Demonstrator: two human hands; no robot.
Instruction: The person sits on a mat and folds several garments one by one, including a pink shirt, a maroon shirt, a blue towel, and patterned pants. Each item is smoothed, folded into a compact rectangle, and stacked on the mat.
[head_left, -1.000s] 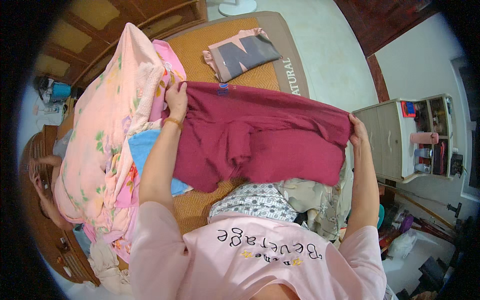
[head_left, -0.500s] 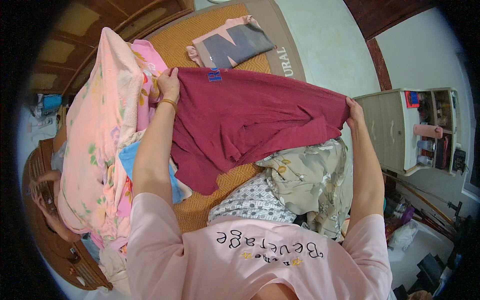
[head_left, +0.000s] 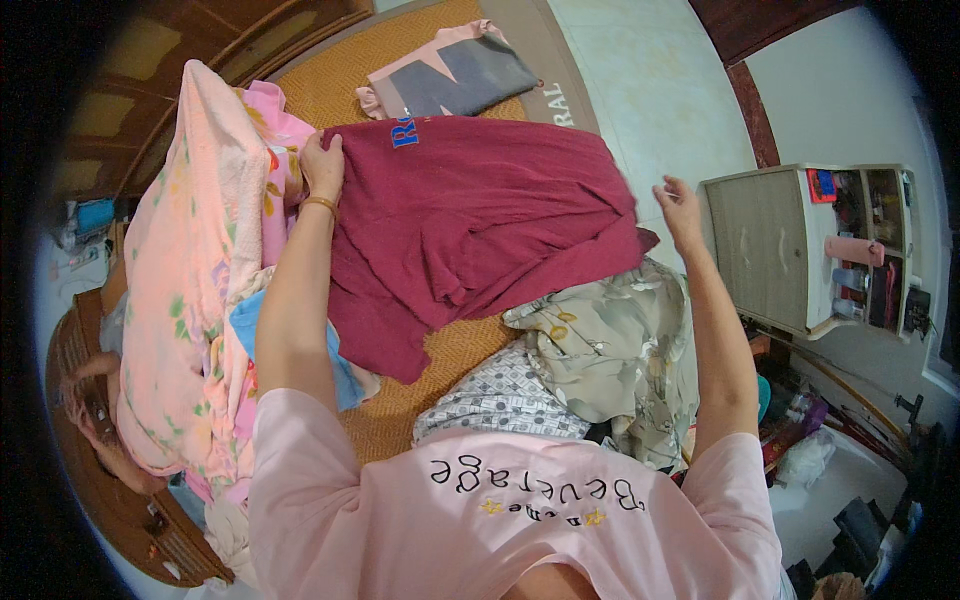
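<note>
A maroon shirt with blue lettering lies spread over the woven mat, its lower part bunched in folds. My left hand pinches its upper left corner, beside the pink cloths. Off the shirt's right edge, my right hand is raised with nothing in it, fingers loosely bent and apart. At the far end of the mat rests a folded pink and grey garment. Close to my body are a grey-green floral cloth and a white-and-grey patterned cloth, the floral one partly under the shirt.
A heap of pink floral blankets stands on the left, with a blue cloth beside it. Further left, another person's arms show by a wooden chair. A pale cabinet with open shelves is on the right.
My right hand has let go of the shirt's right edge and moved slightly left, apart from it. That edge has dropped and drawn left. My left hand still grips its corner.
</note>
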